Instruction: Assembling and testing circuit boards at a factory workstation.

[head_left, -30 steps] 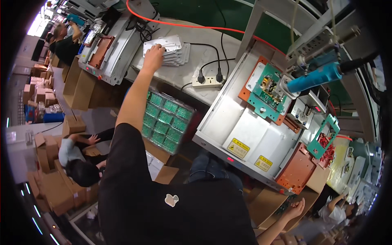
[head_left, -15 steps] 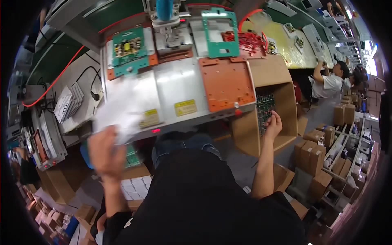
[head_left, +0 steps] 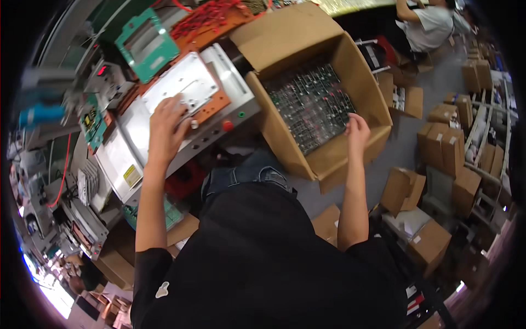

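Head view: touching the near edge of a white plate (head_left: pixel 183 82) with the left hand (head_left: pixel 166 129), thumb apart from the fingers; cannot tell whether gripping it. Beneath the plate, on the left, an orange fixture (head_left: pixel 216 105), with a green frame (head_left: pixel 158 61) and red wires (head_left: pixel 205 19) on the far side. Bunching the fingertips of the right hand (head_left: pixel 358 131) by the right edge of circuit boards (head_left: pixel 309 104) inside an open cardboard box (head_left: pixel 364 82); cannot tell whether pinching one. Between plate and box, a red button (head_left: pixel 228 125)
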`<state>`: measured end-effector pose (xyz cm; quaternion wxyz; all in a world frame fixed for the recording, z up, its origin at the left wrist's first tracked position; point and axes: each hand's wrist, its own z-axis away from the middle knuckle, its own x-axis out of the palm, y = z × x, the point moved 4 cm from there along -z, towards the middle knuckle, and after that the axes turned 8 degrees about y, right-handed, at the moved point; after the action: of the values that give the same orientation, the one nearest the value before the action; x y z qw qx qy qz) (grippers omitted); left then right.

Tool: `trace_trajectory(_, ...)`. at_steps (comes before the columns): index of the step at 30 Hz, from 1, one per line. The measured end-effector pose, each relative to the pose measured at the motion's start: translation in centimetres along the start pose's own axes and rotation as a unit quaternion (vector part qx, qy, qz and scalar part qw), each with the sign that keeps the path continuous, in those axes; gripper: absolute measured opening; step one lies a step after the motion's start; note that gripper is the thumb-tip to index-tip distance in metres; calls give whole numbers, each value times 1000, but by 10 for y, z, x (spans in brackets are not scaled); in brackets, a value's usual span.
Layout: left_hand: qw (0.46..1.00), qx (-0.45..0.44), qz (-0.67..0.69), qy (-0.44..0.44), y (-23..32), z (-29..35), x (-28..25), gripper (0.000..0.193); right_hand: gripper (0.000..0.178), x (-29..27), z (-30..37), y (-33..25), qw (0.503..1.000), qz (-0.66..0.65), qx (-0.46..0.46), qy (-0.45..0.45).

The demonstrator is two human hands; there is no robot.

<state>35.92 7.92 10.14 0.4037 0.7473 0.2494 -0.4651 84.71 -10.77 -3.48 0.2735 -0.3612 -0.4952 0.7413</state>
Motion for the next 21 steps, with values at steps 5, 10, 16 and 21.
trace_trajectory(5,995,-104,-1,1,5,5,-11,30,16,76,4,44,933,266,-219,-105)
trace_trajectory(10,992,-112,9,-56,5,-1,-31,32,20,204,9,57,896,237,-326,-187)
trace_trajectory(16,993,-78,-90,5,15,-10,-17,43,16,281,-18,93,764,435,-387,-277)
trace_trajectory(21,992,-109,-64,7,28,-29,4,44,18,270,-64,118,676,530,-466,-211)
